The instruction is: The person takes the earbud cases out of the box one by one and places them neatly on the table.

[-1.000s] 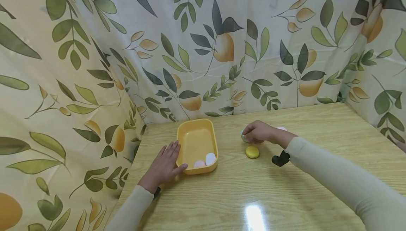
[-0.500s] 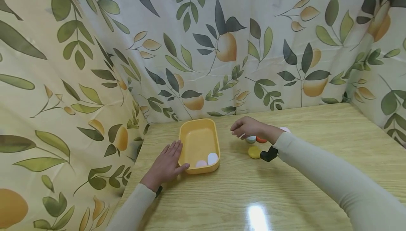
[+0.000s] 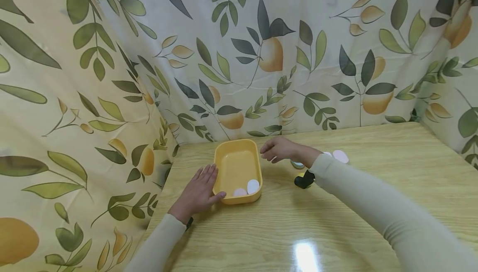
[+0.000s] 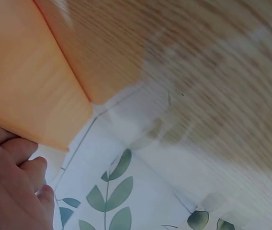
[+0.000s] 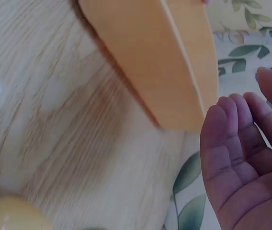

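Note:
My left hand (image 3: 198, 189) rests along the left rim of a yellow-orange plastic tray (image 3: 237, 200), fingers straight and thumb near the front corner. In the left wrist view its fingers (image 4: 23, 153) lie at the tray's edge. Two round, flat pieces lie in the tray's front end, one white (image 3: 253, 186) and one pale pink (image 3: 240, 192). My right hand (image 3: 281, 149) hovers just beyond the tray's right rim. The right wrist view shows its palm and loosely bent fingers (image 5: 217, 143), thumb apart, with nothing visible between them.
Under the right forearm, a pale blue-topped round piece (image 3: 297, 164) and a yellow round piece (image 5: 14, 215) sit on the wooden table (image 3: 239, 238). A pink disc (image 3: 341, 156) lies farther right. Leaf-patterned cloth (image 3: 239, 77) hangs behind and to the left.
My right hand has left the blue-topped piece and moved left to the tray's right side. My left hand stays on the tray rim. The view has shifted slightly.

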Tool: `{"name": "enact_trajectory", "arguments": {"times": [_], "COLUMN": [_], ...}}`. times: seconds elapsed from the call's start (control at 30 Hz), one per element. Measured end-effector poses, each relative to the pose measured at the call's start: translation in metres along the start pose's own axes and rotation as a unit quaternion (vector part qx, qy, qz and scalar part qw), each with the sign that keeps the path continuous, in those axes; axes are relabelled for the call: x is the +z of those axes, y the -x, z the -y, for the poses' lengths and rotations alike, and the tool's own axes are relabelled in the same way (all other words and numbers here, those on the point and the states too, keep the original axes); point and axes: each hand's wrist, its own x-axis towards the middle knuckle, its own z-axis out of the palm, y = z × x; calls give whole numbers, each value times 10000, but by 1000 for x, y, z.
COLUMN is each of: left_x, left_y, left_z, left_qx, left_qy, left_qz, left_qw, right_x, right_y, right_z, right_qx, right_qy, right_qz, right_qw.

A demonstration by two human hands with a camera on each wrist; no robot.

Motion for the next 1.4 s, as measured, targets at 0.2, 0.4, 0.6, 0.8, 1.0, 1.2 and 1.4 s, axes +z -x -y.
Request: {"name": "enact_trajectory", "arguments": {"times": [0.2,0.4,0.6,0.8,1.0,1.2,1.4], "left_x": [-1,2,1,2,5,6,5], "left_y": [0,-2,-2,-3,-3,-2,-2], "left_z": [1,3,4,4,3,4,4], "left_qx": [-10,-49,-92,-102,-103,-82,-204], "left_qy": [-38,-88,-76,-71,34,104,103], "left_qz": [29,58,90,124,125,20,181], "left_qw": [10000,9999,9999,9998,9999,9999,9996], "right_x": [13,25,33,43,54,72,82], "right_y": [-13,-23,-31,-41,-50,-59,-61], "right_z": [5,9,16,16,11,13,16], "right_qx": [-116,-84,-140,-3,200,210,331], "right_qy": [-55,-164,-209,-222,-195,183,434], "right_qz": [217,444,484,639,688,847,748], "right_qw": [9997,9988,9985,9977,9972,9960,9957]}}
